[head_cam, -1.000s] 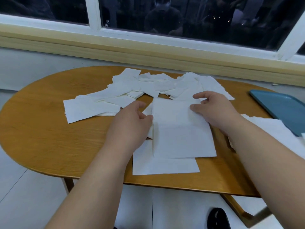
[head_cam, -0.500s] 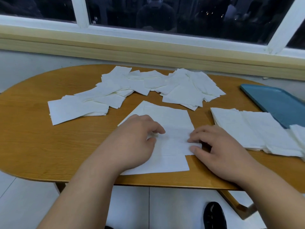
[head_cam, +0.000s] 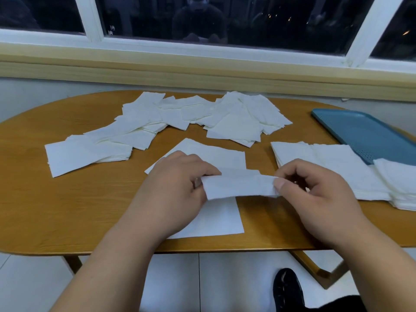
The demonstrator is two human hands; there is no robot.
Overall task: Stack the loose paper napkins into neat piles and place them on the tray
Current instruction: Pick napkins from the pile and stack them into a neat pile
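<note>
Pinching ends of one napkin [head_cam: 238, 185], left hand [head_cam: 171, 188] and right hand [head_cam: 315, 194]; stacked piles [head_cam: 326, 167] beside tray [head_cam: 360, 134].

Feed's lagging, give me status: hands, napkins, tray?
Left hand and right hand each pinch an end of one napkin. Loose napkins spread behind. Tray right, nothing blocking.

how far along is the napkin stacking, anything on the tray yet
Roughly midway. Done: stacked napkins lie beside the tray, one pile seeming to overlap its near edge; the tray looks otherwise bare. In hand: the left hand and right hand pinch one napkin above a few sheets. Left: the loose napkins at the back need stacking, and every pile needs moving onto the tray.
</note>
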